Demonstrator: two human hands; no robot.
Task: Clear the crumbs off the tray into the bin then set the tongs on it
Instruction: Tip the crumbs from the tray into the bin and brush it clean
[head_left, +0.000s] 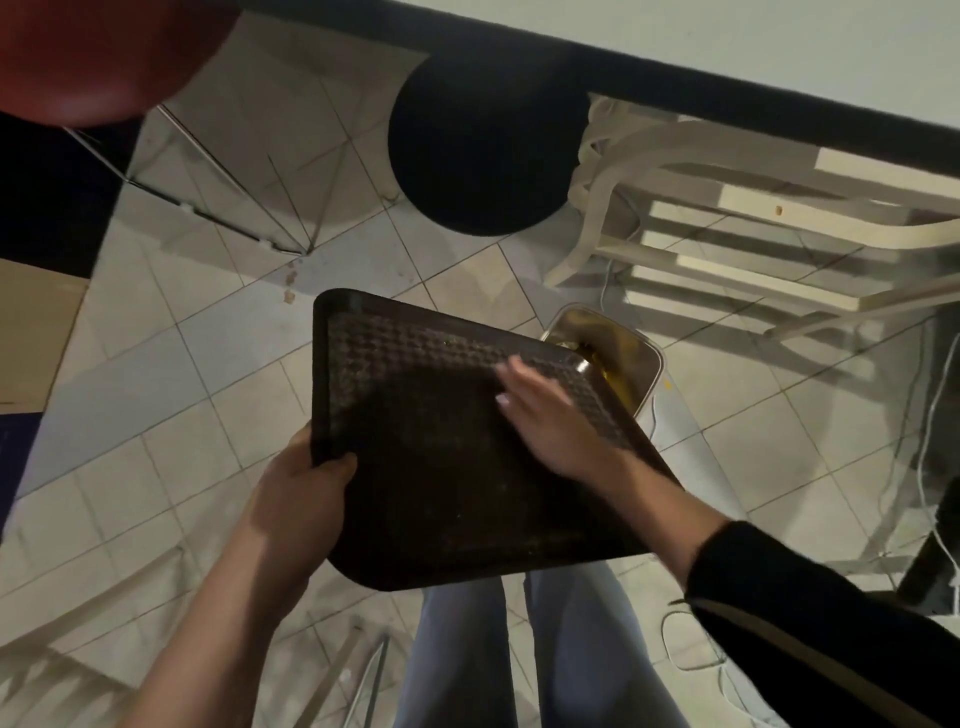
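Left hand (296, 499) has a firm grip on the tray (441, 483), thumb hooked over the near-left rim and fingers tucked underneath, so it's clamped on that edge. Right hand (550, 410) isn't gripping anything, it's flat and open, palm down on the tray's surface with the fingers spread toward the far-right corner. It looks a bit blurred.

Counting stuff: one tray, one bin (618, 353), two hands, and I can't spot any tongs here. One black round stool (478, 156) sits further back, one pale slatted chair (727, 218) to the right, plus a few white cables (930, 467) trailing over the tiled floor (182, 364). A couple of small brownish bits lie on the tiles beyond the tray's far-left corner.

As for the tray itself: dark brown or black, rectangular with rounded corners and a raised lip, and a bumpy grid texture across the inside. It's held up in the air above the floor, tilted so the far-right corner dips over the bin's open top. A few tiny light specks show on the textured part, mostly near the far edge and lower right; too small to say much more. That bin has a rounded rectangular pale rim with yellowish stuff inside, partly hidden by the tray's corner.
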